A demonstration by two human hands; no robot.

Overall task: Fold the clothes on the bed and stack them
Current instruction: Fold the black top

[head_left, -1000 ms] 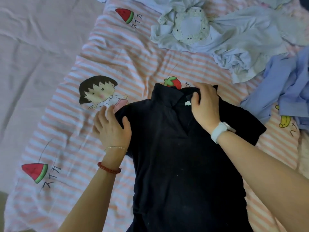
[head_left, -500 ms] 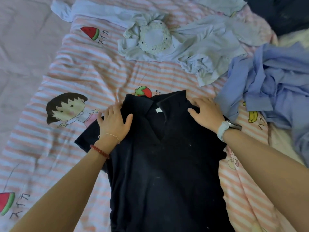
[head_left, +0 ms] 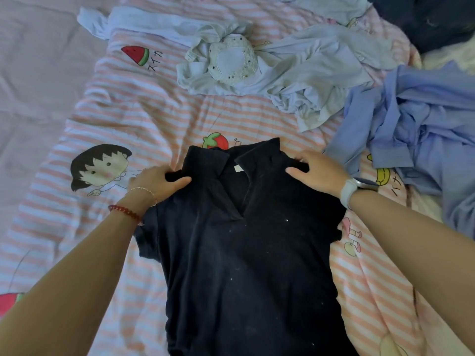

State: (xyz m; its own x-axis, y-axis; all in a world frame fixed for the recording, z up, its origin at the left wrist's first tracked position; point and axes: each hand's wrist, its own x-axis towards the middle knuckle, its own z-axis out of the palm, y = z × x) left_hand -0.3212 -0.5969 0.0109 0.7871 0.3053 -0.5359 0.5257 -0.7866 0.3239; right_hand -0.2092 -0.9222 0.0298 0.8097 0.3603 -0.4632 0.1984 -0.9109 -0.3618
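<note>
A black polo shirt [head_left: 244, 253] lies face up on the striped cartoon bedspread [head_left: 144, 119], collar pointing away from me. My left hand [head_left: 156, 182] pinches the shirt's left shoulder, thumb over the cloth and fingers beneath. My right hand [head_left: 318, 170] grips the right shoulder the same way, a bunch of black fabric between thumb and fingers. Both short sleeves are drawn in under the body of the shirt.
A crumpled white garment [head_left: 282, 68] with a round lace collar lies beyond the shirt. A heap of light blue shirts [head_left: 416, 129] sits at the right. Dark clothing [head_left: 431, 19] is at the far right corner. Plain pink sheet [head_left: 38, 86] runs along the left.
Both hands went from lying flat on the shirt to pinching its two shoulders. The view shifted, so the shirt sits more central and the blue heap shows more.
</note>
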